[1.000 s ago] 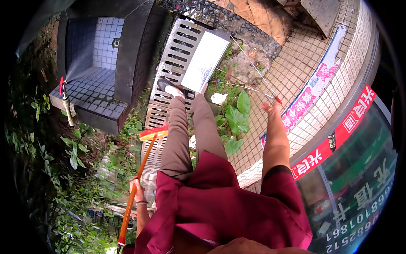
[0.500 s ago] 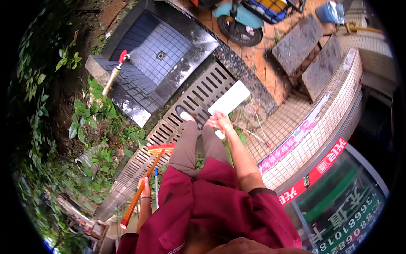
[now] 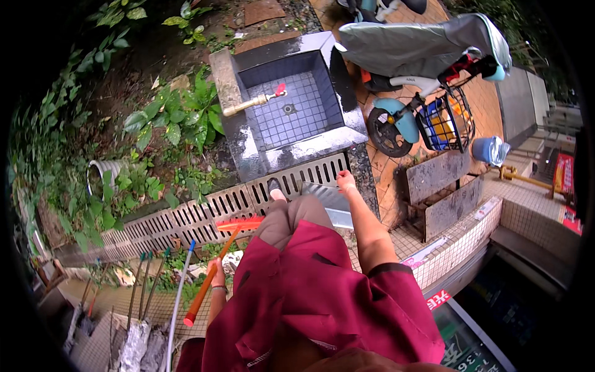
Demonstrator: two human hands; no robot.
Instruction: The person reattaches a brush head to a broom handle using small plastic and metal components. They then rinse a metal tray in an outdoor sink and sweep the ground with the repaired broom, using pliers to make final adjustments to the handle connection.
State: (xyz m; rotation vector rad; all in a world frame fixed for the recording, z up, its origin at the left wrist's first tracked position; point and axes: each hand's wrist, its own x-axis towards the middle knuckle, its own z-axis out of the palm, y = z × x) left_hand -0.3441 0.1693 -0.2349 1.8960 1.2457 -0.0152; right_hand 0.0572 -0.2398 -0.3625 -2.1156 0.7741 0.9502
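Observation:
My left hand (image 3: 216, 273) is closed round the orange handle of a broom (image 3: 206, 291). The broom's red-orange bristle head (image 3: 240, 223) hangs over the slotted drain grating, left of my legs. Fingers curled, my right hand (image 3: 346, 181) is at the upper right edge of a folded, shiny grey sheet (image 3: 325, 196), shaped like a dustpan. The sheet is tilted beside my right leg, its lower part paler and partly hidden by my legs and forearm. How the fingers grip it is too small to see fully.
A tiled sink basin (image 3: 266, 127) with a red-handled tap (image 3: 260, 102) stands ahead, beyond the drain grating (image 3: 248, 197). To the right are a parked scooter (image 3: 396, 124), a blue bucket (image 3: 489, 150) and a low stone bench (image 3: 439, 177). Plants (image 3: 173, 118) and long poles (image 3: 180, 297) are at left.
The view has swung right, bringing more of the scooter and the poles into sight. My right hand has turned the sheet from a bright white face to a grey, tilted one. The broom stays in my left.

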